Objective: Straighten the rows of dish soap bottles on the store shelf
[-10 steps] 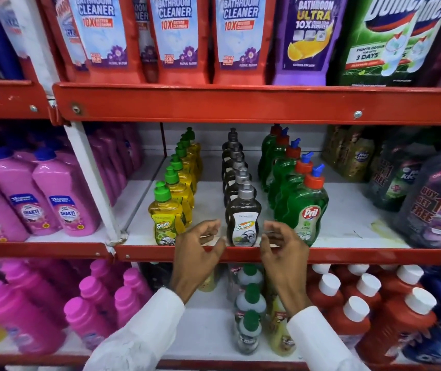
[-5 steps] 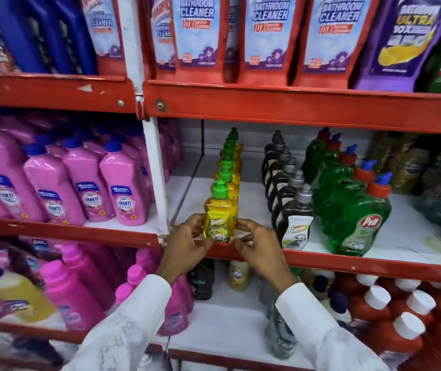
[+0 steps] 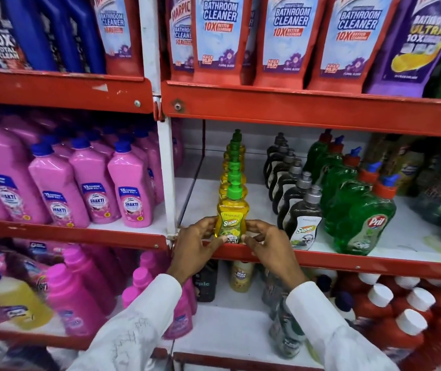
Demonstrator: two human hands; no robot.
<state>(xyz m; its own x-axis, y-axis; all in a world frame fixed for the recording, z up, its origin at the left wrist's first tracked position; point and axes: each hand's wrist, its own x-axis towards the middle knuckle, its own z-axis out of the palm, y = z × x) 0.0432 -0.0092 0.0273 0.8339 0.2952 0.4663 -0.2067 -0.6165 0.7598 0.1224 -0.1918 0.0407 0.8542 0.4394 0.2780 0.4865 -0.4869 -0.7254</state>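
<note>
Now you are cupping the front yellow Super dish soap bottle (image 3: pixel 231 220) between your left hand (image 3: pixel 194 249) and right hand (image 3: pixel 269 251) at the red shelf lip (image 3: pixel 348 261) (having shifted over from the dark Super bottle (image 3: pixel 303 226)), so the yellow row is getting squared next.

The person is wearing long white sleeves (image 3: pixel 144 328) on both arms, and the cuffs are ending at the wrists.

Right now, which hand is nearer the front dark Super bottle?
Right. The right hand grips the yellow bottle just beside the front dark bottle; the left hand is on the yellow bottle's far side.
</note>
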